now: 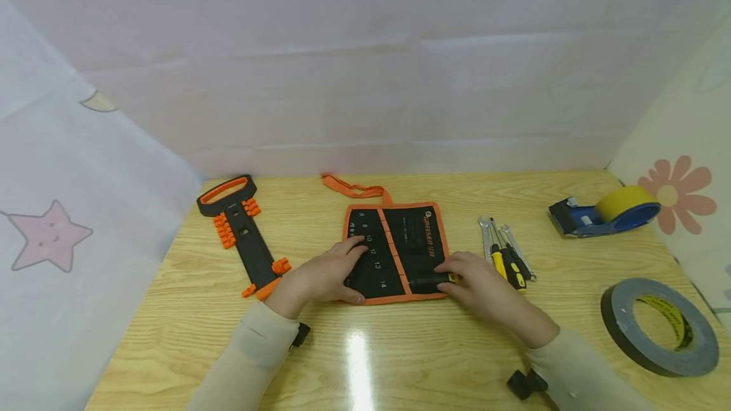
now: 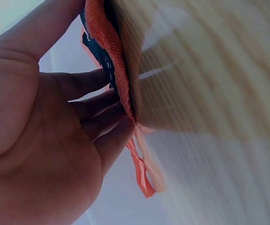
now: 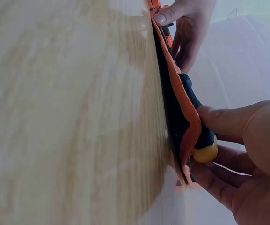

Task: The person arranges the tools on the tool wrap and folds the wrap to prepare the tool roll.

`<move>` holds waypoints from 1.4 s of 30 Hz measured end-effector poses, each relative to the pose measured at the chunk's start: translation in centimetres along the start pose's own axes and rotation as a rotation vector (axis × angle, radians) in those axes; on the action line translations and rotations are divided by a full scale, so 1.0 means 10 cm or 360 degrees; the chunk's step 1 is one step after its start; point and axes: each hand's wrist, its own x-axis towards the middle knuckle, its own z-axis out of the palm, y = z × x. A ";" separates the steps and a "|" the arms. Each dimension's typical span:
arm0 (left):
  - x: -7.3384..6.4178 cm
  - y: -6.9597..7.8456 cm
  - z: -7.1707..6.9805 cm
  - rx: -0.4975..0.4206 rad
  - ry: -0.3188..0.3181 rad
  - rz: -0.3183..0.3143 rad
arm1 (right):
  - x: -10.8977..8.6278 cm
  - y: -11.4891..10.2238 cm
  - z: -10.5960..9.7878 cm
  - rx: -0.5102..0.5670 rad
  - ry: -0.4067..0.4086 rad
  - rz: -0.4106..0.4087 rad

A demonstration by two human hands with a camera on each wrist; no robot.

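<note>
A black tool pouch (image 1: 419,230) with orange edging lies flat on the table, printed with sizes on its left panel. My left hand (image 1: 322,276) rests on that panel, fingers extended over its left side and thumb at the near edge. The left wrist view shows those fingers (image 2: 102,101) touching the orange border. At the pouch's near right corner my right hand (image 1: 474,281) pinches a screwdriver (image 3: 205,152) by its black handle with a yellow end, thumb on one side and fingers on the other. The handle lies along the pouch; its shaft is not visible.
Right of the pouch lie wrenches (image 1: 485,233) and screwdrivers (image 1: 514,271). A tape dispenser (image 1: 611,214) and a big grey tape roll (image 1: 613,319) are at the far right. A black-and-orange plastic tool (image 1: 248,246) lies left. An orange strap (image 1: 356,190) trails behind the pouch.
</note>
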 end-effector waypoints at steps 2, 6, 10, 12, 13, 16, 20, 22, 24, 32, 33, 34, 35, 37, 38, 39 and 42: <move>0.00 0.00 0.00 -0.0001 0.0001 0.0001 | 0.00 0.00 0.01 -0.0006 -0.0011 0.0000; -0.01 0.01 -0.01 -0.0004 0.0000 0.0002 | 0.01 0.01 0.03 -0.0007 -0.0015 -0.0023; -0.01 0.01 -0.01 -0.0003 -0.0002 0.0000 | 0.01 0.01 0.04 0.0000 -0.0010 -0.0052; -0.01 0.01 -0.01 -0.0001 -0.0003 0.0001 | 0.02 0.01 0.04 -0.0008 -0.0013 -0.0057; -0.01 0.01 -0.01 0.0001 -0.0005 0.0000 | 0.02 0.01 0.04 -0.0014 -0.0017 -0.0055; -0.01 0.01 -0.01 0.0005 -0.0006 0.0000 | 0.03 0.00 0.04 -0.0042 -0.0030 -0.0049; -0.01 0.01 -0.01 0.0003 -0.0005 0.0004 | 0.04 -0.02 0.05 -0.0060 -0.0052 -0.0020; -0.01 0.02 -0.02 0.0001 -0.0007 0.0008 | 0.05 -0.03 0.07 -0.0061 -0.0068 -0.0010; -0.01 0.02 -0.02 0.0001 -0.0008 0.0010 | 0.06 -0.05 0.08 -0.0059 -0.0079 -0.0009; -0.03 0.03 -0.03 0.0008 -0.0007 0.0012 | 0.11 -0.13 0.11 -0.0115 -0.0090 -0.0022; -0.03 0.03 -0.03 0.0006 -0.0007 0.0011 | 0.12 -0.14 0.11 -0.0114 -0.0094 -0.0022; -0.03 0.03 -0.03 0.0003 -0.0006 0.0012 | 0.13 -0.15 0.11 -0.0115 -0.0099 -0.0019; -0.03 0.03 -0.03 0.0001 -0.0006 0.0012 | 0.14 -0.16 0.11 -0.0111 -0.0103 -0.0018; -0.02 0.03 -0.02 0.0007 -0.0012 0.0006 | 0.15 -0.18 0.11 -0.0107 -0.0108 -0.0014; -0.02 0.03 -0.02 0.0007 -0.0012 0.0004 | 0.15 -0.19 0.12 -0.0106 -0.0110 -0.0008; -0.02 0.03 -0.02 0.0006 -0.0013 0.0002 | 0.15 -0.19 0.12 -0.0106 -0.0110 -0.0003; -0.02 0.02 -0.01 0.0007 -0.0014 -0.0006 | 0.14 -0.20 0.12 -0.0109 -0.0114 0.0005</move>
